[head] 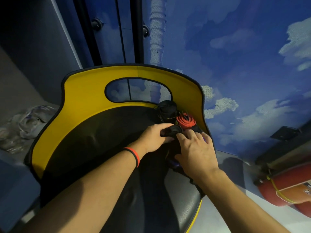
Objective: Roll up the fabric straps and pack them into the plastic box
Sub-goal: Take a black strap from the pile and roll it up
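fingers (164, 126) of left hand (154, 137) grip a black strap roll (172, 130), right hand (196, 149) resting straight-fingered on it.

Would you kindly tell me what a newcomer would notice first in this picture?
The bright yellow seat back with its oval cut-out fills the middle, against a blue wall painted with clouds. At its right edge sits a red rolled strap, and just below it the left hand grips a black bundle while the right hand lies beside it, fingers spread.
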The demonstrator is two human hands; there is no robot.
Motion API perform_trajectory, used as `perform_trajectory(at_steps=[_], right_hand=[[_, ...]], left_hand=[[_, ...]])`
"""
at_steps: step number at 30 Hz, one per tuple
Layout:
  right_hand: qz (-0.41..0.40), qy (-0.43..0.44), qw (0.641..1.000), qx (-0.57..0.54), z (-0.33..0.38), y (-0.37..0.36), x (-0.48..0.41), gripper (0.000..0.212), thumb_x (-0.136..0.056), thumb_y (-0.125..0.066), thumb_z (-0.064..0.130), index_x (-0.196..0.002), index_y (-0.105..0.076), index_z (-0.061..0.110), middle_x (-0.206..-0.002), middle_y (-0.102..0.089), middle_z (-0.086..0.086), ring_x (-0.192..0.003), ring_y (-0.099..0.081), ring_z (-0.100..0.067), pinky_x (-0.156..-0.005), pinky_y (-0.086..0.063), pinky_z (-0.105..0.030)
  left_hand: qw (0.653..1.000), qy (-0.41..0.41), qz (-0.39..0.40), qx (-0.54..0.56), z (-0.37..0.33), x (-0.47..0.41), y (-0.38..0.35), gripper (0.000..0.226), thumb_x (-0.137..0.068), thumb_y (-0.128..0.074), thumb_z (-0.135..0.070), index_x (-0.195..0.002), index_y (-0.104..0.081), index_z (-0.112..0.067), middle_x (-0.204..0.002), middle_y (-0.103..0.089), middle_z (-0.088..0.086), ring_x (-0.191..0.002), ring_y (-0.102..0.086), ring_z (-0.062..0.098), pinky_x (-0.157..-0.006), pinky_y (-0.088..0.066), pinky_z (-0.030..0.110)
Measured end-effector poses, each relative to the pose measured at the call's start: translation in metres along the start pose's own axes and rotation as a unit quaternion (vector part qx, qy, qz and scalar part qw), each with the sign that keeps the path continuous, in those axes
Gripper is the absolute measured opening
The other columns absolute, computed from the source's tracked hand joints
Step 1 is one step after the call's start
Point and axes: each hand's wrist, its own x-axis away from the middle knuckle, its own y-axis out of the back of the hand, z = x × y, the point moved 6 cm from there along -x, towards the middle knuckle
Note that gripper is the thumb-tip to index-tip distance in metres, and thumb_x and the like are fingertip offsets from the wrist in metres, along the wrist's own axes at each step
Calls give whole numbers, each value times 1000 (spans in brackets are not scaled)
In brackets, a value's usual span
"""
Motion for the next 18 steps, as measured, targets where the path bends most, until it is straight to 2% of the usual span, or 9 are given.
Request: perform_trajectory(at_steps=[3,6,10,18], right_hand=[[12,1,1000,3,-2,-3,0,60,-92,-66,47,-144,-42,29,-142,-46,0,-136,-42,-24,-122,-19,-45],[11,6,1000,10,1,-2,1,64,-93,-65,46,-147,-38,27,-147,-43,-2,-140,-38,-25,-123,-16,-47],[2,17,1000,7,5,2,2,68,-93,-65,45,-151,-35,26,-152,-39,-2,-144,-35,-25,-123,-15,-46],[-24,35,999,-19,22,16,9,70,-91,-65,48,-152,-36,31,-154,-40,4,-144,-35,-20,-122,-19,-42]], left_hand=[[999,22,22,12,8,5,-2,68,-90,-75,-16,-145,-49,-44,-140,-62,-8,-132,-55,13,-114,-44,46],[998,29,3,52,14,7,1,81,-89,-75,-3,-153,-40,-37,-150,-53,-3,-134,-55,17,-113,-45,48],[995,43,-26,86,19,8,6,80,-85,-79,-1,-152,-44,-29,-148,-54,-1,-128,-59,19,-108,-50,49],[998,49,-41,30,3,51,37,69,-89,-76,-4,-149,-49,-23,-139,-61,2,-122,-62,14,-105,-53,39]])
